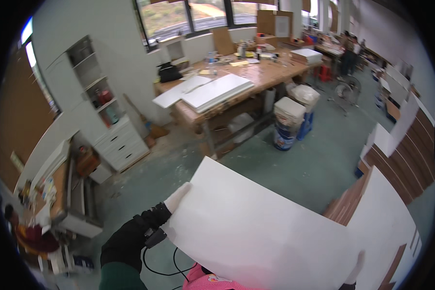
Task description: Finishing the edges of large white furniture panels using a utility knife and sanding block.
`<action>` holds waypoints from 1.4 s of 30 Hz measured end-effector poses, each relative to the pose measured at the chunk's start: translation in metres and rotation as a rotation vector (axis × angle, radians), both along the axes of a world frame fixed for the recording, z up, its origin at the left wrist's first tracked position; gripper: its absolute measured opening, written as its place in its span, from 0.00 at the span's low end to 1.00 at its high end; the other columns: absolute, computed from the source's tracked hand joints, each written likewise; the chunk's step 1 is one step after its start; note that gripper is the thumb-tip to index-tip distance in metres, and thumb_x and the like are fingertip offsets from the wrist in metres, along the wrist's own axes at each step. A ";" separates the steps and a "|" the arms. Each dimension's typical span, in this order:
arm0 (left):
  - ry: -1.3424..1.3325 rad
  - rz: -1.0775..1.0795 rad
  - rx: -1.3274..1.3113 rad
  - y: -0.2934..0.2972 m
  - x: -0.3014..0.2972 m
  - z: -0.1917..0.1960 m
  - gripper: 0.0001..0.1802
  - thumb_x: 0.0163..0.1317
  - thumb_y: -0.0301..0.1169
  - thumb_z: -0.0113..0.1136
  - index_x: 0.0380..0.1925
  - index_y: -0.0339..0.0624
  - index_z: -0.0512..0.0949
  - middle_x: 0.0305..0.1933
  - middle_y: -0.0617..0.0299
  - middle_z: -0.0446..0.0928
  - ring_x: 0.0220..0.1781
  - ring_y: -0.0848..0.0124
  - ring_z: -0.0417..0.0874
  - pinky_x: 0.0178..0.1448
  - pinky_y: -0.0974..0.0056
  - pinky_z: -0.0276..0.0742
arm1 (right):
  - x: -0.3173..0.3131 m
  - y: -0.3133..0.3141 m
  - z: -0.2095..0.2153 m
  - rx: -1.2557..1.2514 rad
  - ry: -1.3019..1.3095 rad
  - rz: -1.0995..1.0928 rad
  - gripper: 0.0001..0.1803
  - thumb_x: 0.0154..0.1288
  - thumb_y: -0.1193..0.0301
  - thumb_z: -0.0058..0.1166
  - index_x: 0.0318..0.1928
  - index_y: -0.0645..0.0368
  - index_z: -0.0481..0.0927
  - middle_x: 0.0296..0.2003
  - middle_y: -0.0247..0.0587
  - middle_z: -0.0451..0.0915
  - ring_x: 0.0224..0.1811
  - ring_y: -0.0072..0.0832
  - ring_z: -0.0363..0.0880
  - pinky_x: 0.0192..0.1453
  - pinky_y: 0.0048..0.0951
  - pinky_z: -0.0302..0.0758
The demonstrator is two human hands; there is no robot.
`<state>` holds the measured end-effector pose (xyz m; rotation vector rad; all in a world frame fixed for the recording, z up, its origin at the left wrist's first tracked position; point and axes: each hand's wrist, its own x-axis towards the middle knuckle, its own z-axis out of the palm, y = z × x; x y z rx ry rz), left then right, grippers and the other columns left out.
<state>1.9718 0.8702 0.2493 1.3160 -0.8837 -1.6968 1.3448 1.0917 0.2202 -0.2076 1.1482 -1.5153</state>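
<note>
A large white panel (256, 217) is held tilted in front of me. My left hand (178, 197), in a pale glove, closes on its left edge; the fingertips go out of sight at the panel. At the panel's right side my right hand (356, 268), also pale-gloved, grips the edge, with only part of it showing at the lower rim of the picture. Beside and partly behind the panel, on the right, stands a stack of white-faced boards (384, 217) with brown edges.
Ahead is a wooden workbench (263, 75) bearing white boards (220, 92). Buckets (289, 121) stand by it; a floor fan (347, 92) is farther back. More brown-edged boards (406, 159) rise at right. A person (31, 232) sits at far left; a black cable (152, 268) hangs by my left arm.
</note>
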 end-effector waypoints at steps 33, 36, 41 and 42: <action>0.146 -0.912 0.149 -0.955 -0.612 -0.027 0.29 0.72 0.51 0.47 0.61 0.39 0.70 0.56 0.59 0.77 0.55 0.70 0.79 0.56 0.66 0.77 | -0.220 -0.582 0.040 -0.158 0.240 -0.762 0.41 0.72 0.42 0.34 0.71 0.61 0.55 0.69 0.51 0.61 0.69 0.46 0.61 0.71 0.46 0.60; 0.277 -0.912 0.227 -1.019 -0.671 -0.023 0.28 0.72 0.50 0.46 0.60 0.39 0.71 0.55 0.60 0.77 0.54 0.70 0.80 0.55 0.66 0.77 | -0.264 -0.656 0.030 -0.080 0.218 -0.790 0.41 0.72 0.43 0.35 0.72 0.61 0.54 0.69 0.52 0.60 0.70 0.47 0.60 0.72 0.47 0.60; 0.094 -0.812 -0.134 -1.157 -0.778 -0.021 0.25 0.74 0.47 0.43 0.57 0.39 0.72 0.53 0.57 0.78 0.52 0.70 0.81 0.55 0.66 0.78 | -0.371 -0.817 0.037 -0.016 0.226 -0.824 0.42 0.71 0.43 0.36 0.73 0.61 0.53 0.71 0.52 0.58 0.71 0.49 0.58 0.73 0.47 0.58; 0.105 -0.804 -0.135 -1.184 -0.796 -0.012 0.25 0.74 0.47 0.43 0.57 0.39 0.72 0.53 0.57 0.78 0.52 0.70 0.81 0.55 0.66 0.78 | -0.392 -0.844 0.040 -0.018 0.237 -0.816 0.42 0.71 0.43 0.36 0.73 0.61 0.53 0.71 0.52 0.58 0.71 0.49 0.58 0.73 0.47 0.58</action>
